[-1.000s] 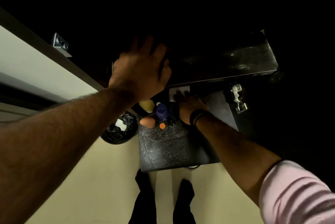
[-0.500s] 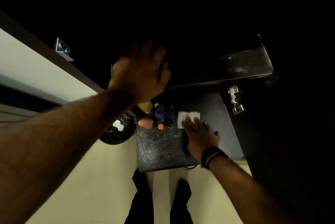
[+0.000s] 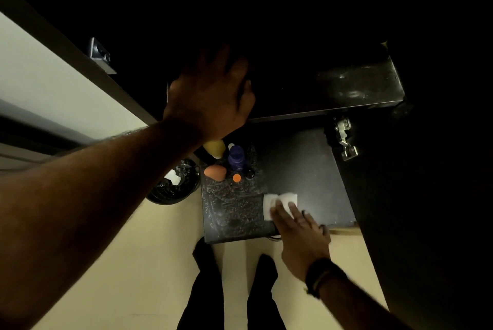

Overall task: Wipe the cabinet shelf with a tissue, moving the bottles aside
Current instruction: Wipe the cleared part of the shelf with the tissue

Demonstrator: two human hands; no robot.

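The left hand point(image 3: 210, 100) reaches up and forward on a bare, outstretched forearm, back of the hand toward the camera, fingers spread and flat, their tips lost in the dark. The right hand point(image 3: 298, 233) lies lower, palm down, fingers point(image 3: 292, 208) extended and slightly splayed, pressing flat. A dark band with a thin lighter strand point(image 3: 321, 277) circles the right wrist. Below, two legs in dark trousers point(image 3: 229, 289) stand slightly apart.

white tissue point(image 3: 280, 203) flat on shelf point(image 3: 234, 212) | bottles point(image 3: 236, 159) far-left corner
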